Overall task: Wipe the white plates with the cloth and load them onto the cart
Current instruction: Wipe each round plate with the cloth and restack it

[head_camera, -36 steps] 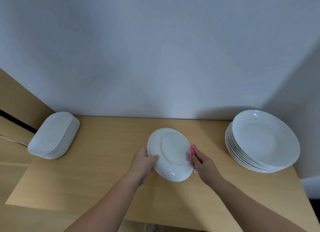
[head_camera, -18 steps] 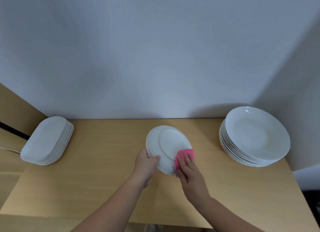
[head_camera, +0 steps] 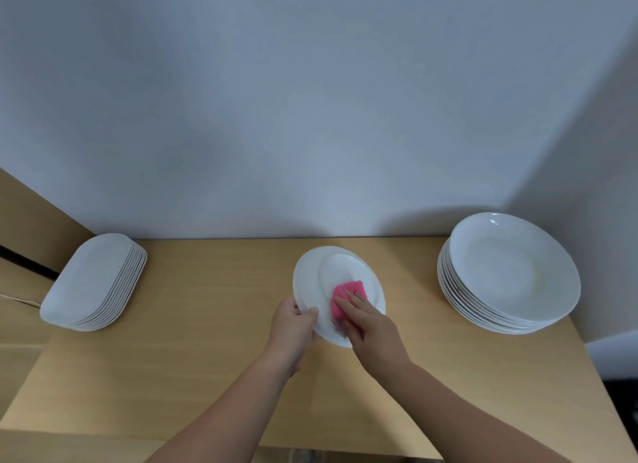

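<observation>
While gripping the left rim of a round white plate (head_camera: 331, 266) with the left hand (head_camera: 293, 328), thumb over the edge, presses a pink cloth (head_camera: 347, 291) flat on its face with straight fingers of the right hand (head_camera: 373, 328). Holds plate tilted above the wooden table (head_camera: 207, 342), between a stack of oblong dishes (head_camera: 91, 283), left, and a stack of deep round plates (head_camera: 511, 272), right.

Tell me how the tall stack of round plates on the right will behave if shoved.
Probably heavy: the stack of round plates is many deep. Its glossy, slightly staggered layers may slide apart rather than move together. They look ceramic, so likely fragile.
</observation>
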`<action>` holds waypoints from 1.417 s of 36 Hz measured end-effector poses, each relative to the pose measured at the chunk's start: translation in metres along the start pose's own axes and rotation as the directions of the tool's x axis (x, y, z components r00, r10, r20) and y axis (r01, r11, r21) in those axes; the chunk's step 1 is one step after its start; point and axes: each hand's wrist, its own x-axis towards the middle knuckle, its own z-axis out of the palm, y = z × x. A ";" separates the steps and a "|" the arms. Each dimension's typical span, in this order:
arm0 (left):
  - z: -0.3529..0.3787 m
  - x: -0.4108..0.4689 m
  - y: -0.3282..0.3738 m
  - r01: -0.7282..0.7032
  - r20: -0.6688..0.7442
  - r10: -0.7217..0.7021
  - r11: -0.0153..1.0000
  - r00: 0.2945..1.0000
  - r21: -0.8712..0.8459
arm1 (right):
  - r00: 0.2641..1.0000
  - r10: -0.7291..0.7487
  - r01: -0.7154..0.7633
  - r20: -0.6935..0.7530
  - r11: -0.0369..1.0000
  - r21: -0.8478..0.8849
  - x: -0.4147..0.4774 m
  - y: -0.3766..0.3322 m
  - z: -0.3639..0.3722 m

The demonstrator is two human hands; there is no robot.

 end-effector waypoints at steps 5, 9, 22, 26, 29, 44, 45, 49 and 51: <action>0.001 0.002 0.005 0.026 -0.002 -0.026 1.000 1.000 0.000 | 0.996 -0.062 0.066 0.065 0.996 -0.063 -0.009 0.024 -0.019; 0.001 0.003 0.010 0.053 -0.002 -0.053 0.998 0.999 -0.023 | 0.990 -0.051 0.064 0.129 0.993 -0.096 0.007 0.028 -0.027; -0.001 0.006 0.014 0.010 0.014 -0.011 0.996 1.000 0.086 | 0.983 0.152 -0.144 0.101 0.986 -0.086 0.068 0.013 -0.028; 0.000 0.007 0.015 0.012 0.009 -0.013 0.995 1.000 0.096 | 0.988 0.133 -0.128 0.075 0.990 -0.066 0.083 -0.002 -0.018; 0.000 0.007 0.013 0.002 0.007 -0.003 0.994 1.000 0.113 | 0.989 0.116 -0.115 0.089 0.993 -0.018 0.080 -0.005 -0.015; 0.001 0.003 0.014 -0.019 0.012 0.018 0.995 1.000 0.099 | 0.959 -0.144 0.167 0.244 0.983 -0.078 0.018 0.023 -0.041; 0.001 0.002 0.015 -0.027 0.025 0.025 0.995 0.999 0.097 | 0.961 -0.138 0.167 0.239 0.980 -0.106 0.016 0.026 -0.044; 0.004 -0.003 0.020 -0.049 0.061 0.043 0.995 0.997 0.090 | 0.979 -0.052 0.088 0.198 0.980 -0.180 0.015 0.035 -0.060; 0.007 -0.004 0.024 -0.061 0.064 0.056 0.995 0.996 0.077 | 0.989 -0.047 0.071 0.143 0.984 -0.165 0.016 0.035 -0.065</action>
